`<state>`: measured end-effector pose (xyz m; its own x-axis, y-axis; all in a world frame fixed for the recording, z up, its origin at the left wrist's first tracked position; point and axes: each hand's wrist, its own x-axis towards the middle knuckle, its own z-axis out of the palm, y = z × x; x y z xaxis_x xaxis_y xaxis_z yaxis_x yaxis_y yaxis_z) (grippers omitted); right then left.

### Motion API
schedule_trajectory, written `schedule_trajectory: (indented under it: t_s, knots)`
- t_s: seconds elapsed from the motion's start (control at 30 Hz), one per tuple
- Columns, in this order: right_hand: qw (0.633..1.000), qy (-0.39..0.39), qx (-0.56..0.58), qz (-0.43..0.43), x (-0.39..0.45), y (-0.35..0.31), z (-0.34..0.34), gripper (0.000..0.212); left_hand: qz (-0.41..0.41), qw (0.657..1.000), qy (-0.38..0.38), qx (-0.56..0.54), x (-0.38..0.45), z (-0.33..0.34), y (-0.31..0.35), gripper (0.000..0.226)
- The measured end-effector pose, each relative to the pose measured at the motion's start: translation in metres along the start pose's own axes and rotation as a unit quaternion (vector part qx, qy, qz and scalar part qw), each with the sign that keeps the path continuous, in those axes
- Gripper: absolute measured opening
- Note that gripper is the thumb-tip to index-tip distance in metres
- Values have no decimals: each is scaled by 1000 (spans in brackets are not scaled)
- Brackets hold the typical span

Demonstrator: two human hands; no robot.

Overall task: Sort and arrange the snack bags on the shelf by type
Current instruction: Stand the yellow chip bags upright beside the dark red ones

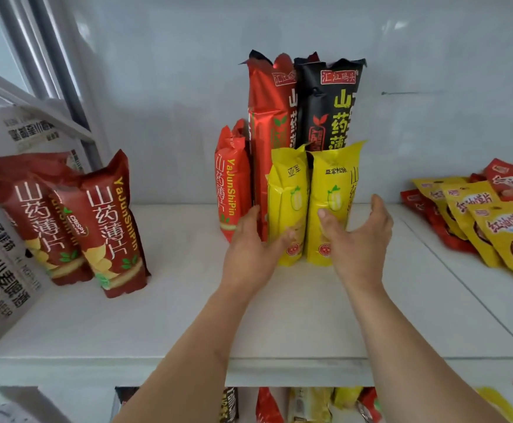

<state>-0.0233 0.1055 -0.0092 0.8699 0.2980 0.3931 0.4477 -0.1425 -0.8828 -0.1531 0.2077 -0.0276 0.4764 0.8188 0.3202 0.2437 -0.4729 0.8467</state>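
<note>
Snack bags stand and lie on a white shelf (279, 325) in three groups. In the middle, two yellow bags stand up side by side at the front. The left yellow bag (287, 196) touches the right yellow bag (333, 190). Behind them stand a tall red bag (269, 123) and a tall black bag (328, 108), close together and near the back wall. A short red bag (232, 178) stands just to the left of the tall red one.

The person's two arms reach in from the bottom. The left hand (252, 248) is open, with its fingers spread. Its fingertips rest against the left yellow bag and the bottom of the tall red bag. The right hand (359, 236) is open too. Its thumb presses on the front of the right yellow bag, and its fingers curl around that bag's right side without closing tight. The hands are apart, one on each side of the yellow pair.

On the left of the shelf, dark red bags (96, 227) lean to one side against each other. On the right, flat yellow packets (478, 221) lie spread out on top of flat red packets (432, 221). More bags show on the shelf below (310, 404), but they are too hidden to tell apart.
</note>
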Motion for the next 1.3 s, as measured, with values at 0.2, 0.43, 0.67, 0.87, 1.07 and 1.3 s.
schedule_trajectory:
  t_s: [0.2, 0.43, 0.67, 0.87, 1.07, 1.3]
  knots:
    - [996, -69, 60, 16, 15, 10, 8, 97, -12, 999, -46, -27, 8, 12, 7, 86]
    - [994, -88, 62, -28, 1, 2, 9, 58, -42, 998, -24, -29, -14, -13, 8, 70]
    - [975, -147, 136, -100, -36, -31, 23, 65, -86, 995, 58, 5, -72, -70, -3, 65]
    - [944, -235, 196, -121, -79, -60, 57, 60, -110, 977, 171, 66, -120, -137, -7, 55]
    - [924, -301, 191, -135, -129, -88, 93, 57, -148, 948, 262, 105, -139, -201, -29, 49]
    - [919, -333, 157, -145, -168, -104, 120, 51, -194, 933, 278, 121, -115, -237, -59, 46]
